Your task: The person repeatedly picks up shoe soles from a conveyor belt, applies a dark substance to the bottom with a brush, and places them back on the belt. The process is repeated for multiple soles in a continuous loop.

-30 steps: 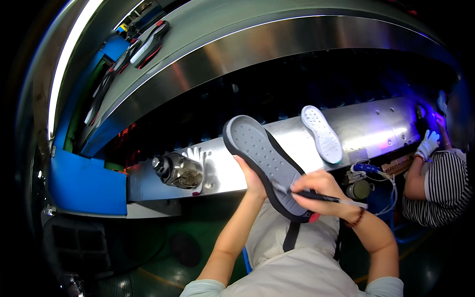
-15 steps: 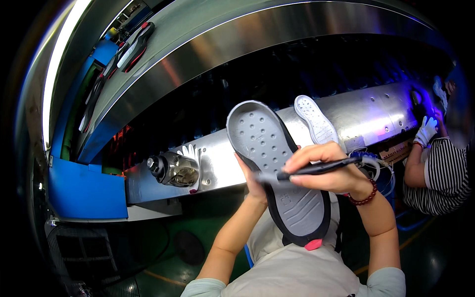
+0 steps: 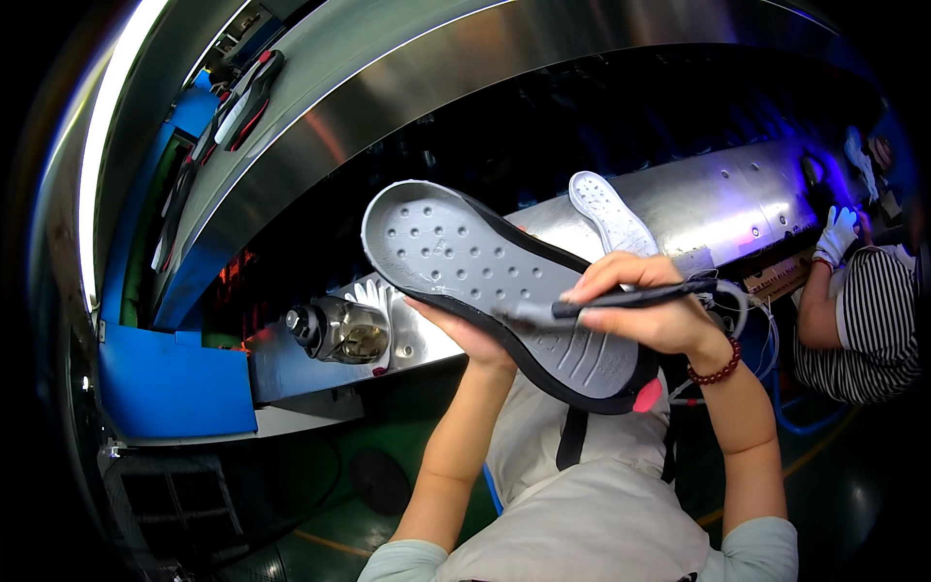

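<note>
Grey shoe sole (image 3: 495, 281) clamped in left hand (image 3: 465, 335) grip, right hand (image 3: 645, 306) grip closed on black pen tool (image 3: 621, 299) touching it.

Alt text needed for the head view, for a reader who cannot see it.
The left hand holds a grey shoe sole from beneath while the right hand presses a black pen-like tool onto it. Behind, a white sole lies on a steel conveyor; a co-worker's gloved hand is at right.

A shoe factory line: a steel conveyor tunnel (image 3: 504, 58) at twelve o'clock, a white sole (image 3: 609, 211) riding through, a gloved co-worker (image 3: 858, 291) at three o'clock.
</note>
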A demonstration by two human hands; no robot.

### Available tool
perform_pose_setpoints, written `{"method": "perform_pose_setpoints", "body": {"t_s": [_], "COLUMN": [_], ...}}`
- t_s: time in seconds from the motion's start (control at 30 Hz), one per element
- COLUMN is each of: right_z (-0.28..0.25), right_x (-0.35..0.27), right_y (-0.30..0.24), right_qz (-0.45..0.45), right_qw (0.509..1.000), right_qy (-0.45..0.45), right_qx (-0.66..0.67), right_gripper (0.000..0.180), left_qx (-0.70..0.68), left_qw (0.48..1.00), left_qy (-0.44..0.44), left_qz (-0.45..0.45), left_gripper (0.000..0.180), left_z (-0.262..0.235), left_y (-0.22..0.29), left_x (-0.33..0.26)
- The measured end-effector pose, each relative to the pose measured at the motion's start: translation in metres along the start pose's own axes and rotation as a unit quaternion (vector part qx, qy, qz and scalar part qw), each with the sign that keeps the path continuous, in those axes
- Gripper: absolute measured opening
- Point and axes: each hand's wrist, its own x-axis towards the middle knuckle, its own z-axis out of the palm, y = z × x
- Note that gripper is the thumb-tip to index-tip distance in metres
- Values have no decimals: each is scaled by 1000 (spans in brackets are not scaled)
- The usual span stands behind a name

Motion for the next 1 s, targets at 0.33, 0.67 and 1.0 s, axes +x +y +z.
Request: {"method": "perform_pose_setpoints", "body": {"t_s": [0.33, 0.67, 1.0], "right_z": [-5, -7, -15], "right_x": [-17, -34, -47], "right_y": [2, 5, 5], "right_qz": [-47, -11, -45], "right_qw": [997, 995, 991], "right_qy": [-54, -97, -126], "right_qx": [-14, 21, 9], "right_gripper": [17, 18, 20], "left_qx": [-92, -3, 38], "left_qw": [989, 997, 996], "left_qy": [-114, -73, -85], "left_qz": [8, 16, -4], "left_gripper": [91, 93, 96], "left_z": [7, 3, 9], "left_y": [11, 25, 37], "left_x": [10, 17, 20]}}
